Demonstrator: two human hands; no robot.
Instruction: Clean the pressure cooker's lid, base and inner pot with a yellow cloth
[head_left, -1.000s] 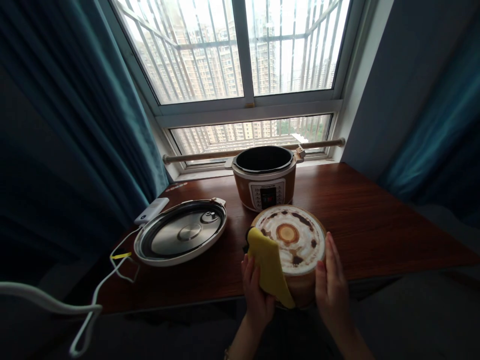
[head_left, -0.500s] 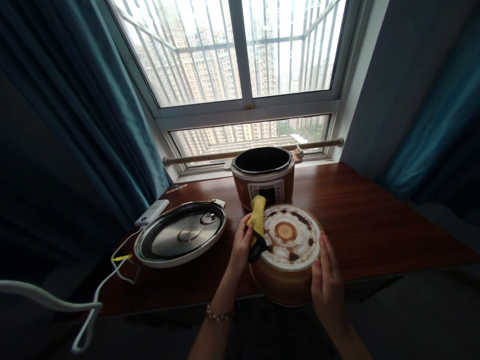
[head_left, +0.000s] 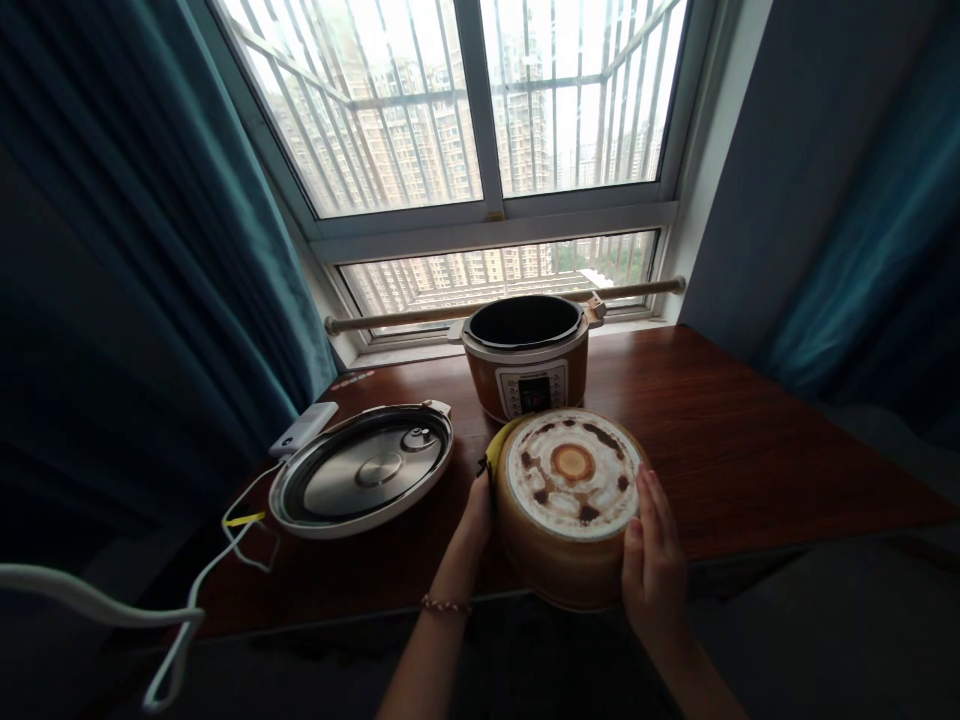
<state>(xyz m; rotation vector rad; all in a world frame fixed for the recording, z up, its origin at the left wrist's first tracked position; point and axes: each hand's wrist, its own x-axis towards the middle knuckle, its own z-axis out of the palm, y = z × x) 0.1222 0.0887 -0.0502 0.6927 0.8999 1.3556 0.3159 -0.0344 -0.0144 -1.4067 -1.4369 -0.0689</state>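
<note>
A brown inner pot (head_left: 562, 570) is tilted at the table's front edge, its white, brown-stained base turned up toward me. My right hand (head_left: 656, 550) grips the pot's right side, fingertips at the rim of the base. On the far left side, my left hand (head_left: 478, 510) presses a yellow and black cloth (head_left: 496, 442) against the pot wall; its fingers are mostly hidden behind the pot. Just behind stands the electric pressure cooker body (head_left: 487, 375), lidless, with a dark interior and a front control panel. Its round lid (head_left: 330, 520) lies inside-up to the left.
A white power strip (head_left: 304, 428) sits behind the lid, and a white cable (head_left: 199, 590) with a yellow tie runs down the left. The brown wooden table (head_left: 720, 430) meets a barred window. Blue curtains (head_left: 247, 230) hang at both sides.
My left hand has moved the yellow cloth from the edge of the pot's base down and around onto its left side. The right hand and pot have hardly moved.
</note>
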